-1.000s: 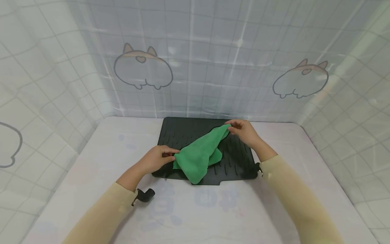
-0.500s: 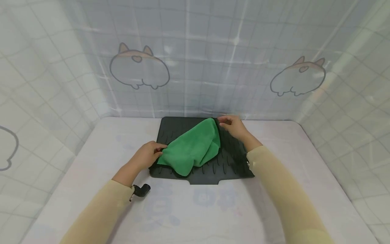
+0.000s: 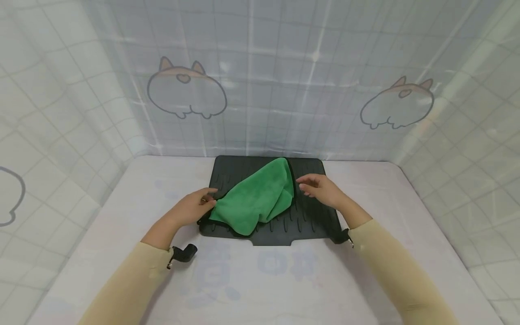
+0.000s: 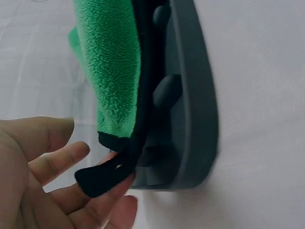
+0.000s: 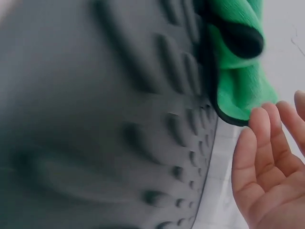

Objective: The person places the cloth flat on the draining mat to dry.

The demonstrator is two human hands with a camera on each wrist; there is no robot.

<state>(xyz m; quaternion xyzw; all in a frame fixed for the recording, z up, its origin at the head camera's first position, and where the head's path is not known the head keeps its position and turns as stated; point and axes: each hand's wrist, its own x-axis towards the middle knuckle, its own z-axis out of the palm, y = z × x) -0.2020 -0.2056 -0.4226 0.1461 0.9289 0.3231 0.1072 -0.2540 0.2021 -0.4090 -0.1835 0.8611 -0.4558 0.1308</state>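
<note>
Head view, green microfiber cloth (image 3: 256,196): rumpled, black-edged, lying diagonally across the black ribbed mat (image 3: 239,169) from its left edge to its far edge.
Left hand (image 3: 190,208): by the mat's left edge, thumb and fingers parted, the cloth's black tab (image 4: 97,181) lying against the fingers.
Right hand (image 3: 322,189): released, fingers loosely extended just beside the cloth.
Mat: on a pale printed surface (image 3: 260,293).

The cloth (image 3: 257,196), stretched between both hands a second ago, now lies farther left on the mat (image 3: 239,167). The right hand (image 3: 325,190) has let go of its corner and drawn back from the mat's far edge. The left hand (image 3: 191,207) has loosened its pinch, thumb and fingers parted.
</note>
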